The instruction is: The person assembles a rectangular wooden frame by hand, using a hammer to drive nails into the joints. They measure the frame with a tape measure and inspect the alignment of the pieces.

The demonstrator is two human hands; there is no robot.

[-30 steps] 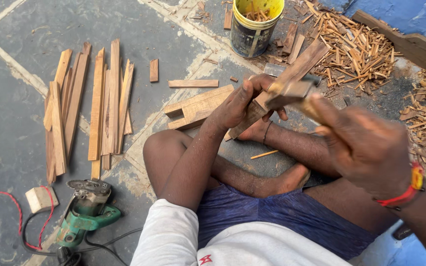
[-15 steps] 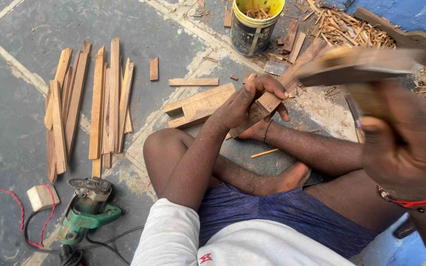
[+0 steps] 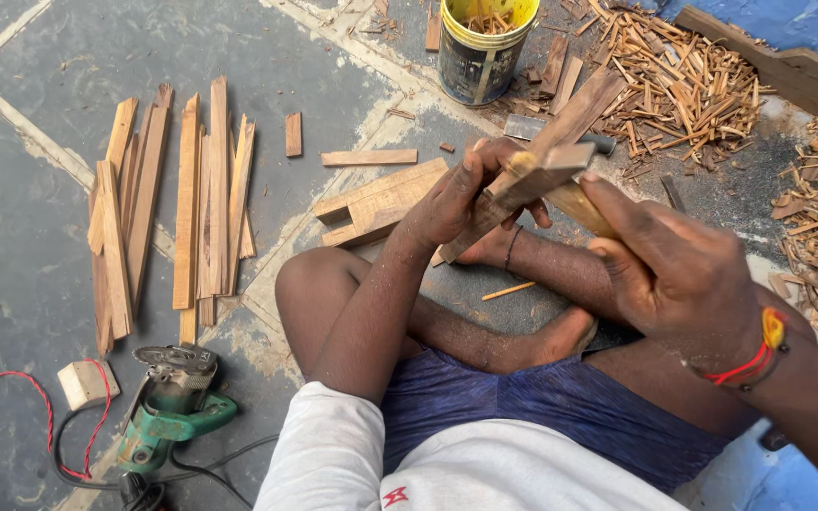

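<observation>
The left hand (image 3: 452, 199) is gripping a wooden strip (image 3: 560, 123) near the yellow bucket (image 3: 480, 47). The right hand (image 3: 679, 270) is clenching a wooden-handled tool (image 3: 546, 180) against it.

A floor-level woodworking workshop: cut wooden slats (image 3: 177, 203), heaped wood shavings (image 3: 688, 80) and a green power tool (image 3: 172, 407) lie on the stone floor (image 3: 30, 255).

I see a long brown wooden strip (image 3: 560, 128) slanting up towards the yellow bucket (image 3: 481, 49), its lower end over my foot. A wooden-handled hammer (image 3: 546, 175) lies tilted across the strip just below that bucket, its dark metal head touching the wood, pale handle angled down and away from the bucket
</observation>
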